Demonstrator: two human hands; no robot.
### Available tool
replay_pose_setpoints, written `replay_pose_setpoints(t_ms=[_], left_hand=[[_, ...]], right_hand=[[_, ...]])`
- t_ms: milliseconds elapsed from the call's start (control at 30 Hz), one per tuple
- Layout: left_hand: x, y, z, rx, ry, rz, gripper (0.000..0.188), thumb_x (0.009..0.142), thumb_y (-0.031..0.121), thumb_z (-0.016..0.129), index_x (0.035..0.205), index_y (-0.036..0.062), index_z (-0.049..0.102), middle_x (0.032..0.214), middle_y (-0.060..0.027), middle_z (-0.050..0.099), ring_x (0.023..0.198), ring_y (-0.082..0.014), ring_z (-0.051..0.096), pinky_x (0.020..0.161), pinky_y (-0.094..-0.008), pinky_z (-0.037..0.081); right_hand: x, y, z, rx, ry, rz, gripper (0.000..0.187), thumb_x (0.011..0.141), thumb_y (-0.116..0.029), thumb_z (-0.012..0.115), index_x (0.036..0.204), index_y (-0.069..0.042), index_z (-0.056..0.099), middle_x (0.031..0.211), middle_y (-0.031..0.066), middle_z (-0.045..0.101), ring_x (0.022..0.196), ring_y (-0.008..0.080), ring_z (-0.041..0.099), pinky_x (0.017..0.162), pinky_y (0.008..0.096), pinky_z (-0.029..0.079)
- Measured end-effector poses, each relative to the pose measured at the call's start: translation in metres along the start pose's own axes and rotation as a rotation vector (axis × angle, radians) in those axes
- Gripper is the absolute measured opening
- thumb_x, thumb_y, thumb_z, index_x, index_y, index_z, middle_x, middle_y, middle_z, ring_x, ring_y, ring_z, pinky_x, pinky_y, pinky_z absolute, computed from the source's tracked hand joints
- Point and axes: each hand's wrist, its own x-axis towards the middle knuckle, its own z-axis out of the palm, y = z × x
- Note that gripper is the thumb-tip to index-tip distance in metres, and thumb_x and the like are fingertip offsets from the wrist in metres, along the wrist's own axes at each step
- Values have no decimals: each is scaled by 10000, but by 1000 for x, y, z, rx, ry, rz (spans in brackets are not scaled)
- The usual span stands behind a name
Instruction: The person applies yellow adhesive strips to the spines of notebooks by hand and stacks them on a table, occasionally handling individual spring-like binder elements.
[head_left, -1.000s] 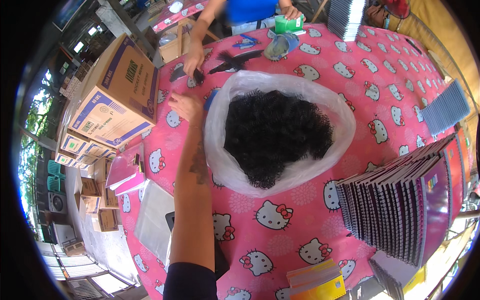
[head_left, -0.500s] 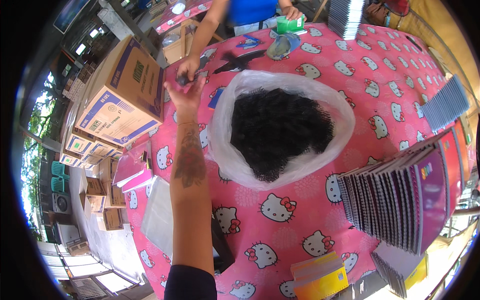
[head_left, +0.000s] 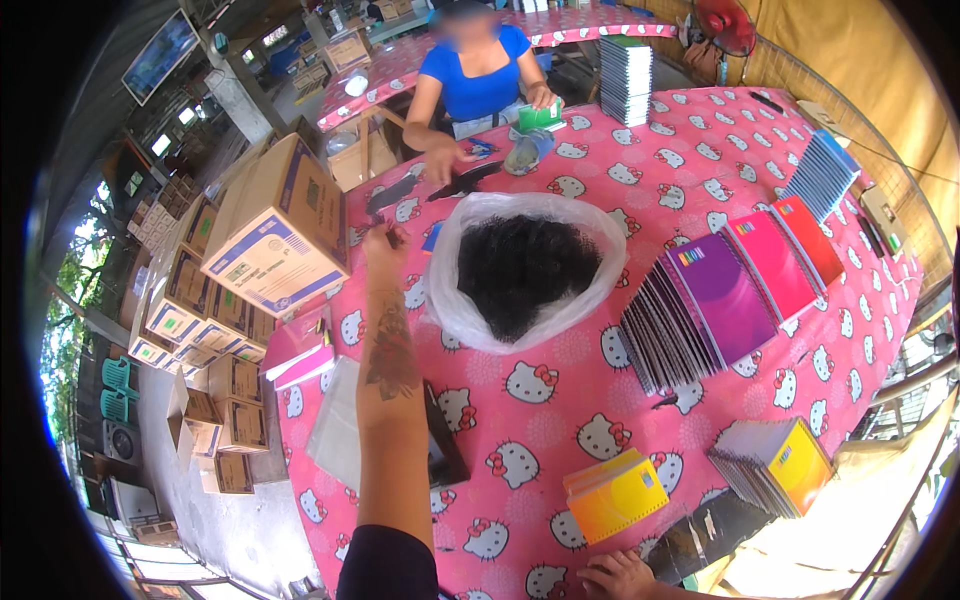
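My left hand (head_left: 382, 246) reaches forward along the far left of the table, its fingers closed around something small and dark that they mostly hide. Just right of it stands a translucent plastic bag (head_left: 443, 300), filled with a tangled mass of black curly strands (head_left: 525, 270). At the near edge my right hand (head_left: 616, 577) rests on the tabletop, fingers apart, holding nothing. Ahead of it lie yellow spiral notebooks (head_left: 615, 494). Across the table, a co-worker's hand (head_left: 445, 160) is over black strands (head_left: 465, 183); their other hand (head_left: 542, 97) touches a green item (head_left: 540, 117).
Large cardboard boxes (head_left: 285, 235) stand to the left. Purple, pink and red notebook stacks (head_left: 715, 300) fill the right side, with another yellow-covered stack (head_left: 775, 463) nearer. A tall notebook stack (head_left: 625, 80) rises at the back. A dark tray-like object (head_left: 445, 440) lies beside my left forearm.
My left hand was open, palm up, at the co-worker's hand; it has closed and drawn back. The co-worker's hand has moved away right. My right hand has come into view as the view tilted up.
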Motion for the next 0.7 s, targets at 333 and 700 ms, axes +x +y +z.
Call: replay_pose_setpoints(t_ms=[333,700], left_hand=[[-294,-14,33,-91,-275,209,154,995,122,560,1084,30,646,999,-84,733,839,-208,691,774,-349,591],[-542,-87,-94,-83,71,376,148,1011,209,564,1090,108,638,1085,-52,725,986,-196,686,909,-376,544]], right_hand=[[11,1,-27,-73,69,-192,302,811,-295,737,1099,-221,684,1079,11,598,885,231,629,727,397,502],[-3,-2,-33,-123,30,-314,424,838,-280,707,1227,-156,593,1183,85,545,1049,299,548,853,455,441]])
